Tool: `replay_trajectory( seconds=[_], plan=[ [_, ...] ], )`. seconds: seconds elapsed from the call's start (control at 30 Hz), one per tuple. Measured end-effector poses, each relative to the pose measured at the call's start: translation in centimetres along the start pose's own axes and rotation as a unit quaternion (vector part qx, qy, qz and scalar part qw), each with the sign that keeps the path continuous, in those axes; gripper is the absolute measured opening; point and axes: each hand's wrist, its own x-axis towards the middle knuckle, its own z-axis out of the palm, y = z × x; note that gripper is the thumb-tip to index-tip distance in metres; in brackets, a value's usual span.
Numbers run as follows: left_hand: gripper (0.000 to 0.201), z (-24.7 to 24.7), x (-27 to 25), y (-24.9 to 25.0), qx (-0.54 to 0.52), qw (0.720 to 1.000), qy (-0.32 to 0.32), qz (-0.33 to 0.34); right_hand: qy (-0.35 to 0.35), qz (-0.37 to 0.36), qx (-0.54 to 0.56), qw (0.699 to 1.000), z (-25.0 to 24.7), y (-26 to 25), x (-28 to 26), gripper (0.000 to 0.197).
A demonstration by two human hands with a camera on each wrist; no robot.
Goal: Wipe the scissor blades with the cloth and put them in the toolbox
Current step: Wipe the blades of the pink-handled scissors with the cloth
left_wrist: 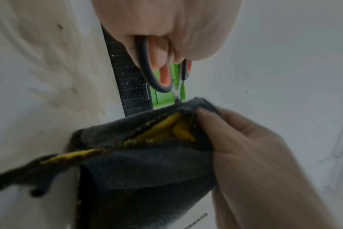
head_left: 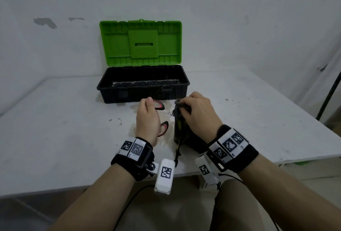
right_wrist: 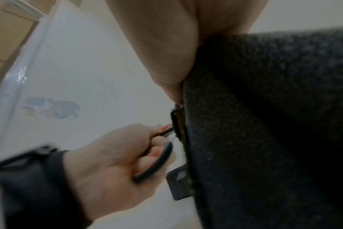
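The scissors' blades (head_left: 171, 114) vanish past the pivot into the dark cloth (head_left: 181, 129) that the right hand (head_left: 199, 114) bunches round them, so their tips and edges cannot be seen. The left hand (head_left: 147, 120) covers most of both handle loops (head_left: 160, 104). In the left wrist view the cloth's trailing corner (left_wrist: 29, 170) smears into blur; in the right wrist view the cloth (right_wrist: 264, 124) fills the frame and runs off its edge

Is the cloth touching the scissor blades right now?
Touching. In the left wrist view the scissors run blade-first into the dark cloth, which the right hand pinches closed around them.
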Motion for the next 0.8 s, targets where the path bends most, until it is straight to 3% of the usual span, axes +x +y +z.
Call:
replay_trajectory(
  seconds=[0.13, 0.33, 0.53, 0.67, 0.8],
  plan=[
    [0.039, 0.5, 0.1, 0.1, 0.004, 1.000, -0.018, 0.022, -0.019, -0.059, 0.020, 0.998, 1.1, -1.6, -1.2, 0.016],
    [0.045, -0.2, 0.4, -0.8, 0.014, 0.999, -0.006, 0.032, 0.009, 0.006, 0.005, 1.000, 0.5, 0.4, -0.8, 0.019],
    [0.040, 0.3, 0.4, -0.2, 0.000, 1.000, 0.017, 0.023, 0.027, -0.082, 0.038, 0.996, 2.1, -1.2, -3.5, 0.015],
    [0.040, 0.5, -0.2, 0.6, -0.049, 0.999, 0.010, -0.017, 0.066, -0.053, 0.027, 0.996, 2.2, 0.4, -2.9, 0.014],
    [0.037, 0.6, -0.1, 1.2, -0.039, 0.999, 0.003, 0.005, 0.071, -0.047, 0.027, 0.996, 1.7, 0.3, -2.5, 0.015]
  ],
)
